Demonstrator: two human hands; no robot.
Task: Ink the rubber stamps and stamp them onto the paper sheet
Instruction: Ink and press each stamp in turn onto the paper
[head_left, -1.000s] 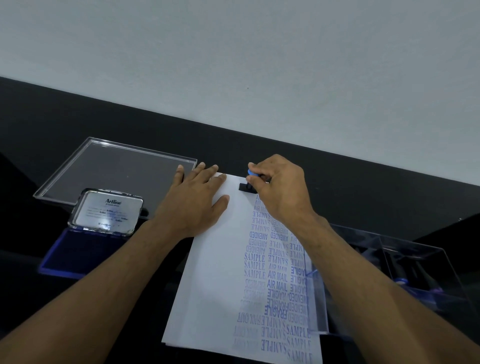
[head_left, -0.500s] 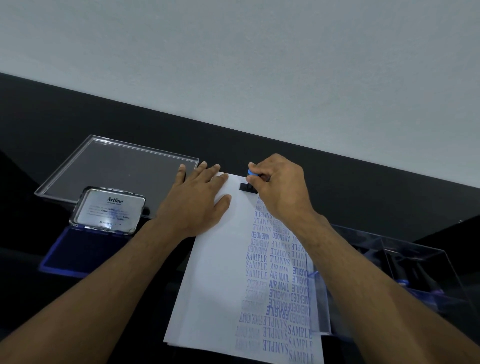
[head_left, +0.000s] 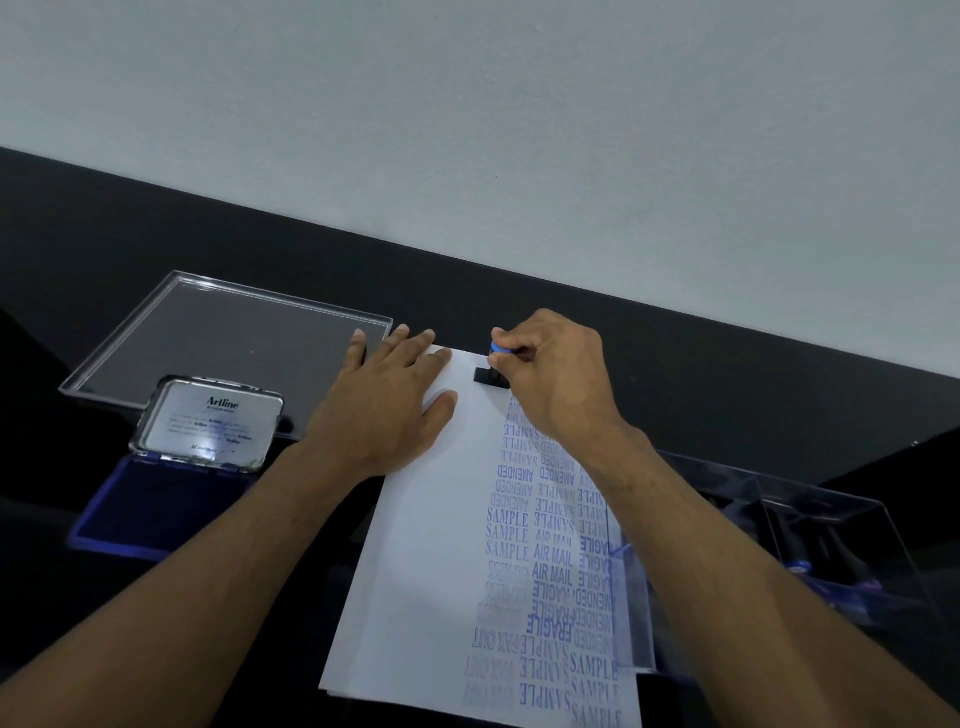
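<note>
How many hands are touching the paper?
1. The left hand lies flat on the paper sheet near its far left corner. The right hand grips the stamp instead.

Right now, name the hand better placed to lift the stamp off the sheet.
Right. The right hand already grips the stamp; the left hand lies flat holding the paper sheet.

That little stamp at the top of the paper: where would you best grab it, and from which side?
By its blue knob, from above. The stamp stands upright on the paper sheet, its flat black base down and knob uppermost; the right hand pinches it there.
</note>
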